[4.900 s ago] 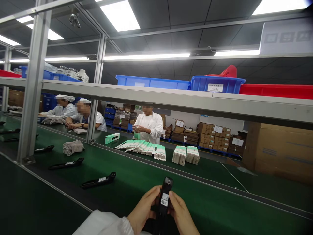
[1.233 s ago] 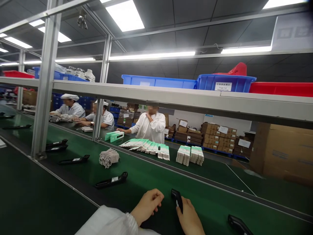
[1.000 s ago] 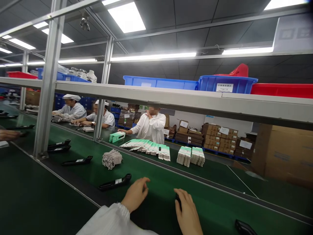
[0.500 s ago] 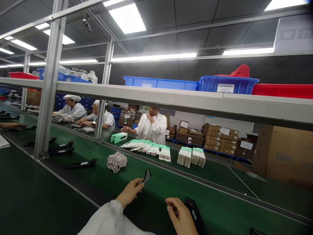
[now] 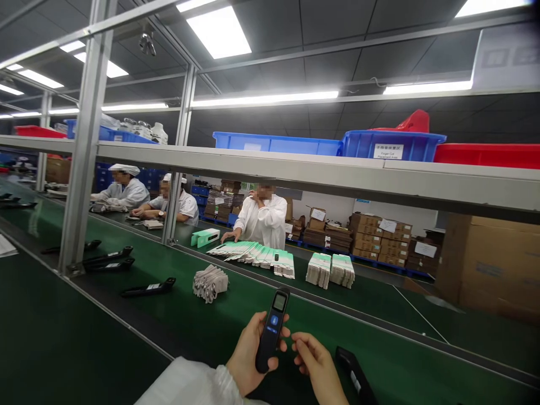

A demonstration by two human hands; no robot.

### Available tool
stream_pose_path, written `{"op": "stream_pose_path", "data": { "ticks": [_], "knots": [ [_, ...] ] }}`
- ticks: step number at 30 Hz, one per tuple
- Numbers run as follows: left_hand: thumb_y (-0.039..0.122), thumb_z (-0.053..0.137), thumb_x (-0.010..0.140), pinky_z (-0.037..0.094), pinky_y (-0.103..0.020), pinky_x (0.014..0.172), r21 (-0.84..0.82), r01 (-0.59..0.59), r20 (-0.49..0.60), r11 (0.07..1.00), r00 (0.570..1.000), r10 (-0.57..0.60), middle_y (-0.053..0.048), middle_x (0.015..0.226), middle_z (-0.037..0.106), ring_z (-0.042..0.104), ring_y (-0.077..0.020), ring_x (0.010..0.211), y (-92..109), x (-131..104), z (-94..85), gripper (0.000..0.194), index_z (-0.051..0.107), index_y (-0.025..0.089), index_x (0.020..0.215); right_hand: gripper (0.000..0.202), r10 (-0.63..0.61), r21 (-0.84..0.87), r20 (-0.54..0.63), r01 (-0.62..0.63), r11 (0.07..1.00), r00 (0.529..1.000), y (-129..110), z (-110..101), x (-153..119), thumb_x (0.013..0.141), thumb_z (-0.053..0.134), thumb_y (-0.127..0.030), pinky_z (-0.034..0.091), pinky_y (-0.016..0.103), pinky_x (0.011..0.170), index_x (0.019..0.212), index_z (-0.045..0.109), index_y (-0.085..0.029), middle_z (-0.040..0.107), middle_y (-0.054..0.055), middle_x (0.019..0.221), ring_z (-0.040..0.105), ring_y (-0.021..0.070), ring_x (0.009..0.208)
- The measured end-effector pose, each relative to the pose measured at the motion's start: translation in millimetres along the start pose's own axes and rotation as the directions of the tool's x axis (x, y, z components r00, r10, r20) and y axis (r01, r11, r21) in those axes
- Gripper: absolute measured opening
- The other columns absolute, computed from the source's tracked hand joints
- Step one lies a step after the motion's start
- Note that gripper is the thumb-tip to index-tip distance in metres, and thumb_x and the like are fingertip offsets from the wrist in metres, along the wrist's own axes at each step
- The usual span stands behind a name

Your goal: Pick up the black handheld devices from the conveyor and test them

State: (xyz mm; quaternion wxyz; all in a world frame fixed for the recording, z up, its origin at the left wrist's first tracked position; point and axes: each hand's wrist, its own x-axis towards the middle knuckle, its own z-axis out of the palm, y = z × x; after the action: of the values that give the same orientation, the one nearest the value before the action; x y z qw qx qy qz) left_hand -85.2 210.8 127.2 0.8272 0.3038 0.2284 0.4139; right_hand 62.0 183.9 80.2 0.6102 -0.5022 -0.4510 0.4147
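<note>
My left hand (image 5: 248, 351) is wrapped around a black handheld infrared thermometer (image 5: 273, 329), held upright above the green belt with its small screen and blue button facing me. Just right of it is my right hand (image 5: 316, 363), its fingers curled in and drawn together at the tips. Nothing shows in those fingers, and they look slightly apart from the thermometer. A second black thermometer (image 5: 356, 374) lies on the belt to the right of my right hand, partly cut off by the frame's lower edge.
On the belt (image 5: 177, 320) are a bundle of folded whitish papers (image 5: 210, 283) and several more black thermometers (image 5: 149, 288) at left. Green-and-white cartons (image 5: 257, 253) lie beyond the rail. A metal post (image 5: 84, 140) and shelf (image 5: 295, 166) stand ahead. A co-worker (image 5: 264, 219) is opposite.
My left hand has moved right and turned the thermometer upright, screen toward me. My right hand's fingers have drawn closer together. The paper bundle and thermometers on the belt shifted right. The co-worker's hand lowered to the cartons.
</note>
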Motion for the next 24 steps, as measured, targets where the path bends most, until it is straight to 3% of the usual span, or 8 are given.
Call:
{"op": "stream_pose_path", "data": {
  "ticks": [3, 5, 8, 10, 11, 17, 20, 24],
  "knots": [
    [0.041, 0.041, 0.080, 0.028, -0.017, 0.034, 0.080, -0.048, 0.013, 0.996, 0.999, 0.047, -0.006, 0.073, 0.058, 0.050, -0.0114, 0.055, -4.6, 0.2, 5.3, 0.037, 0.058, 0.012, 0.094, 0.055, -0.003, -0.016, 0.012, 0.004, 1.000, 1.000, -4.8, 2.1, -2.2, 0.052, 0.065, -0.069, 0.037, 0.025, 0.048, 0.074, 0.069, -0.019, 0.059, 0.002, 0.065, 0.051, 0.0141, 0.055],
    [0.041, 0.045, 0.077, 0.029, -0.019, 0.037, 0.275, -0.145, -0.035, 0.950, 0.986, 0.160, -0.003, 0.070, 0.056, 0.048, -0.0115, 0.055, -8.8, 1.0, 6.5, 0.033, 0.056, 0.015, 0.095, 0.057, 0.009, -0.012, 0.003, -0.009, 1.000, 1.000, -10.6, 2.5, -4.7, 0.051, 0.065, -0.070, 0.039, 0.025, 0.050, 0.076, 0.070, -0.020, 0.060, 0.003, 0.065, 0.052, 0.0152, 0.058],
    [0.036, 0.055, 0.073, 0.041, -0.023, 0.053, 0.657, -0.339, -0.003, 0.674, 0.892, 0.452, -0.002, 0.078, 0.058, 0.053, -0.0150, 0.067, -15.3, 0.3, 6.7, 0.037, 0.052, 0.020, 0.106, 0.061, 0.036, 0.031, -0.013, -0.036, 0.999, 0.999, -20.8, 3.5, -9.3, 0.050, 0.065, -0.071, 0.041, 0.026, 0.054, 0.084, 0.071, -0.020, 0.063, 0.004, 0.071, 0.055, 0.0184, 0.066],
    [0.035, 0.058, 0.072, 0.044, -0.026, 0.071, 0.770, -0.390, 0.078, 0.505, 0.843, 0.532, -0.005, 0.094, 0.061, 0.056, -0.0197, 0.084, -18.5, -2.1, 7.7, 0.046, 0.047, 0.023, 0.115, 0.063, 0.066, 0.075, -0.001, -0.066, 0.995, 0.998, -27.0, 5.2, -12.3, 0.052, 0.064, -0.071, 0.044, 0.027, 0.058, 0.089, 0.071, -0.020, 0.065, 0.006, 0.079, 0.057, 0.0213, 0.074],
    [0.037, 0.058, 0.073, 0.044, -0.027, 0.076, 0.786, -0.394, 0.101, 0.476, 0.842, 0.530, -0.006, 0.102, 0.060, 0.056, -0.0216, 0.092, -19.9, -3.6, 8.7, 0.050, 0.045, 0.023, 0.119, 0.064, 0.082, 0.101, 0.010, -0.083, 0.991, 0.997, -29.6, 6.3, -13.5, 0.053, 0.063, -0.071, 0.045, 0.028, 0.061, 0.092, 0.070, -0.021, 0.066, 0.007, 0.085, 0.058, 0.0229, 0.079],
    [0.038, 0.061, 0.072, 0.042, -0.030, 0.087, 0.793, -0.360, 0.149, 0.491, 0.896, 0.418, -0.011, 0.124, 0.051, 0.049, -0.0254, 0.110, -27.9, -8.9, 14.5, 0.058, 0.043, 0.024, 0.125, 0.062, 0.165, 0.288, 0.044, -0.170, 0.942, 0.985, -36.3, 10.5, -16.4, 0.054, 0.067, -0.066, 0.048, 0.029, 0.076, 0.097, 0.068, -0.021, 0.065, 0.007, 0.106, 0.054, 0.0286, 0.105],
    [0.045, 0.058, 0.074, 0.041, -0.030, 0.085, 0.770, -0.357, 0.163, 0.529, 0.911, 0.378, -0.009, 0.112, 0.056, 0.052, -0.0228, 0.101, -29.6, -6.2, 12.7, 0.056, 0.044, 0.023, 0.124, 0.059, 0.177, 0.317, 0.031, -0.178, 0.932, 0.984, -31.8, 8.0, -15.0, 0.054, 0.070, -0.062, 0.048, 0.030, 0.076, 0.095, 0.068, -0.020, 0.065, 0.007, 0.105, 0.055, 0.0283, 0.103],
    [0.063, 0.045, 0.074, 0.042, -0.026, 0.063, 0.655, -0.240, -0.035, 0.716, 0.938, 0.346, -0.002, 0.087, 0.055, 0.053, -0.0165, 0.075, -23.7, 4.1, 0.4, 0.055, 0.053, 0.022, 0.111, 0.055, 0.124, 0.294, 0.031, -0.128, 0.947, 0.992, -19.8, 4.9, -11.5, 0.058, 0.068, -0.060, 0.048, 0.028, 0.068, 0.095, 0.068, -0.019, 0.067, 0.006, 0.097, 0.059, 0.0238, 0.090]
  ]
}}
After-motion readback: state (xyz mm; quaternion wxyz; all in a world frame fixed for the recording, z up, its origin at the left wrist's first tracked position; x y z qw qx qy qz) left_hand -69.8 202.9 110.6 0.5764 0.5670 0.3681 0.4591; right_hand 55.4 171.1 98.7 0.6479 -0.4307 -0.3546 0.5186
